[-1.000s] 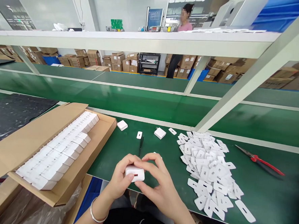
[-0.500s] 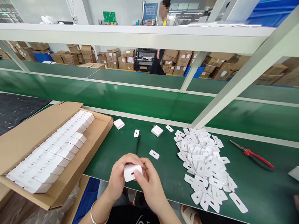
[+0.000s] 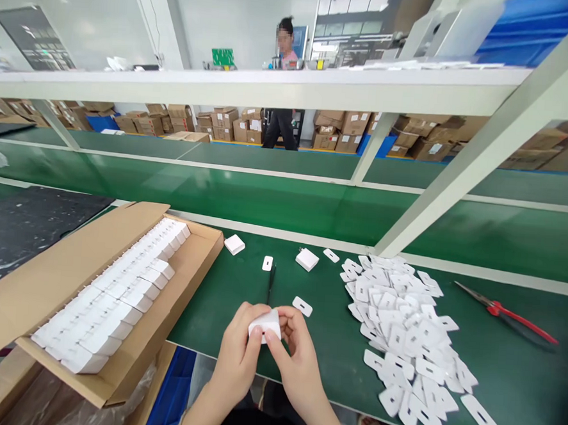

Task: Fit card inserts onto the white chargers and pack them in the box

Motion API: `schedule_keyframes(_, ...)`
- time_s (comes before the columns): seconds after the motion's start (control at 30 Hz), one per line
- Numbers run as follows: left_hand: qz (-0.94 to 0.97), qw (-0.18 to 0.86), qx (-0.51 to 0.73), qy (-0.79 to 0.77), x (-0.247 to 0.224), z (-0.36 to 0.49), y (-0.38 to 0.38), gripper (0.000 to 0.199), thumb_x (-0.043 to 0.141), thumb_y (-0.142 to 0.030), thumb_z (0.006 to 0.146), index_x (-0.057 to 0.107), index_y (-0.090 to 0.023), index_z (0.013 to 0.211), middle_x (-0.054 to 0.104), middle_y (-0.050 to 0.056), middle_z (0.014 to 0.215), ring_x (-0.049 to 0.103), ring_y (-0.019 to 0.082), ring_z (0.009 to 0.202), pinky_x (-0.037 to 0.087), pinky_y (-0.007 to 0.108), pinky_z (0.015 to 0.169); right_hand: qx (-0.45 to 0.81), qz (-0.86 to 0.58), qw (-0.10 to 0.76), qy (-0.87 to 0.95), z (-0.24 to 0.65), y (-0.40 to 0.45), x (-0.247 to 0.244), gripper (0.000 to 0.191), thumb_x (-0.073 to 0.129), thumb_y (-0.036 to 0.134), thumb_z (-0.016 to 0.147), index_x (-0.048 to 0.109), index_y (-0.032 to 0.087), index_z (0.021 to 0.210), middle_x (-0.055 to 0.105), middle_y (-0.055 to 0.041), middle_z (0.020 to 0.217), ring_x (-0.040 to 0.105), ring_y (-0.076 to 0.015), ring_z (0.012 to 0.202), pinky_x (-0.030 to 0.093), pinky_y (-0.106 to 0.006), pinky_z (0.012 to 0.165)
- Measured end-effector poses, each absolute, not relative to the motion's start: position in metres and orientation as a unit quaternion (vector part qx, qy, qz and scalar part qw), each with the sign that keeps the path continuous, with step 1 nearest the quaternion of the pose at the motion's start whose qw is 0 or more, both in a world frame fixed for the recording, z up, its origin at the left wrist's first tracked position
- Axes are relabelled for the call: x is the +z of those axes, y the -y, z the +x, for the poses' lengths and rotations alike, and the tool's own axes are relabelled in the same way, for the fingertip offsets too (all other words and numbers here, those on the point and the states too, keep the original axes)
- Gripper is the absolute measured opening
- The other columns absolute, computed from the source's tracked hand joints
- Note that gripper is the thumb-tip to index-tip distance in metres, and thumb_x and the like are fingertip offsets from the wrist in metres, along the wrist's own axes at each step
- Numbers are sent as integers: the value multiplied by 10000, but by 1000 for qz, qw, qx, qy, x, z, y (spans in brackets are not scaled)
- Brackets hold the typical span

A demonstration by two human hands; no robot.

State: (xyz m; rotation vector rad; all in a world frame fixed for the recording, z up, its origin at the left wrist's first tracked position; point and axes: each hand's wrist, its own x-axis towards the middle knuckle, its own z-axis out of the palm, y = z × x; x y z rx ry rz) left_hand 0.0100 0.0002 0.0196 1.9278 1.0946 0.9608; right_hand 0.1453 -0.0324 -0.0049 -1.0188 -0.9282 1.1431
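Both hands hold one white charger block (image 3: 268, 322) above the table's front edge. My left hand (image 3: 238, 338) grips its left side, with the thumb on the face that has a dark slot. From the right, my right hand (image 3: 297, 348) closes round the block, its thumb also pressed near the slot. Just beyond the hands lies a thin black tool (image 3: 270, 283), perhaps tweezers. White slotted plates lie close by, one plate (image 3: 302, 306) right behind my right hand and a smaller plate (image 3: 267, 263) beside the tool. Another charger block (image 3: 307, 259) rests farther back.
At left, an open cardboard box (image 3: 198, 268) holds rows of white chargers. A large pile of slotted white plates (image 3: 402, 322) covers the right side. Red-handled pliers (image 3: 509, 312) lie beyond it. A slanted white post (image 3: 440, 177) and a shelf (image 3: 253, 89) frame the bench; a person (image 3: 280, 126) is behind.
My left thumb has come onto the slotted face of the charger, beside the right thumb, and the block has turned slightly. The view has shifted. The person behind has moved left.
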Motion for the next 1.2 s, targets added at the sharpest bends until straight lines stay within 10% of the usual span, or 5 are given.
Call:
schedule_keyframes(0.4, 700, 442, 367, -425, -14, 26, -8, 472, 286, -464, 1123, 669, -238, 1280, 630, 102, 1210, 578, 245, 1159, 462, 418, 1053, 425, -486, 647, 405, 152, 15, -56, 433, 630, 583, 975, 678, 191, 1154, 729, -85, 1011, 691, -212, 877, 574, -292, 810)
schedule_keyframes(1.2, 695, 438, 413, -393, -44, 20, -18, 427, 426, -481, 1090, 749, -206, 1132, 608, 102, 1031, 565, 249, 986, 459, 388, 885, 438, -493, 630, 409, 150, 14, -82, 486, 639, 634, 952, 736, 187, 1118, 759, -136, 1130, 731, -264, 938, 622, -344, 823)
